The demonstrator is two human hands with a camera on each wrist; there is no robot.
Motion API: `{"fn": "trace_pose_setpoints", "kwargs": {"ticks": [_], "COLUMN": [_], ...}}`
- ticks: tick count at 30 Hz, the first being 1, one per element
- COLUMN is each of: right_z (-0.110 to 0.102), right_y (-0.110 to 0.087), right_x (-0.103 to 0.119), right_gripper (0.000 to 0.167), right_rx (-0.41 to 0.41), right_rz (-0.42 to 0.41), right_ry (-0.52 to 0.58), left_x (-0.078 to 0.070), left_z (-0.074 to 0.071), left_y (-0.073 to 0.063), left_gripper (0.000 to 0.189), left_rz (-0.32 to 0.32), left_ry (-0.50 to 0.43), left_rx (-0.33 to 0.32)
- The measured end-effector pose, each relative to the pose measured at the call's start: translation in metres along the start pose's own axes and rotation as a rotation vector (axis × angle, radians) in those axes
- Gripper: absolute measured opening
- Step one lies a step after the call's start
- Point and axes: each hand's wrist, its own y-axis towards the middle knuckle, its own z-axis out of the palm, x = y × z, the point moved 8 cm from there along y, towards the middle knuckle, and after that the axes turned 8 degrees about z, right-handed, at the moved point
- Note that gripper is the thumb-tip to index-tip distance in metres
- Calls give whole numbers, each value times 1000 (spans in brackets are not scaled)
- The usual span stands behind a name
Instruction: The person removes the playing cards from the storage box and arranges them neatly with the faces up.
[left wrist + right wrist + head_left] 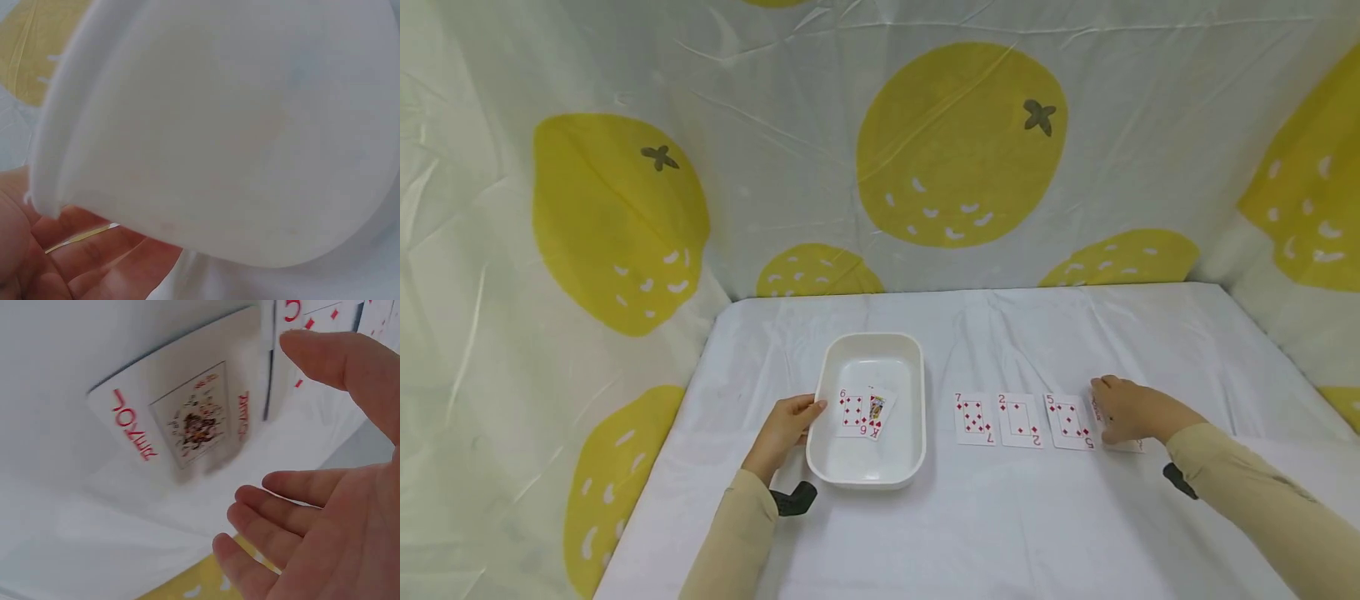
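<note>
While the left hand grips the left side of a white tray, the right hand hangs wide over a joker card, thumb and fingers parted and holding nothing. Just left of it, the five, two and seven of diamonds lie in a row on the white cloth. Inside the tray, the six of diamonds and a tilted king of hearts overlap.

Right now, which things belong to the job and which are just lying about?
Likely the job's:
white tray, in left hand
six of diamonds, red king
seven of diamonds, two of diamonds, five of diamonds
joker, near right hand

Only surroundings:
lemon-print fabric
white tablecloth
</note>
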Motion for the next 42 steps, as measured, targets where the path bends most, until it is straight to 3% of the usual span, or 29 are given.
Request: {"fn": "trace_pose_setpoints", "kwargs": {"ticks": [9,15,23,30,42], "right_z": [-22,-31,-55,-69,-71], "right_y": [17,31,38,50,70], "right_x": [56,109,173,231,321], "right_gripper": [77,76,76,79,82], "right_rx": [-69,-72,-143,-166,-160], "right_rz": [-63,-166,-332,-406,-489], "right_ry": [24,53,50,43,-38], "left_x": [0,2,3,1,2], "left_z": [0,0,2,0,1], "left_y": [1,1,3,2,2], "left_gripper": [37,37,38,37,40], "left_rz": [3,5,12,19,49], "left_ry": [-10,-24,-34,-14,-37], "left_rx": [6,6,18,18,33]}}
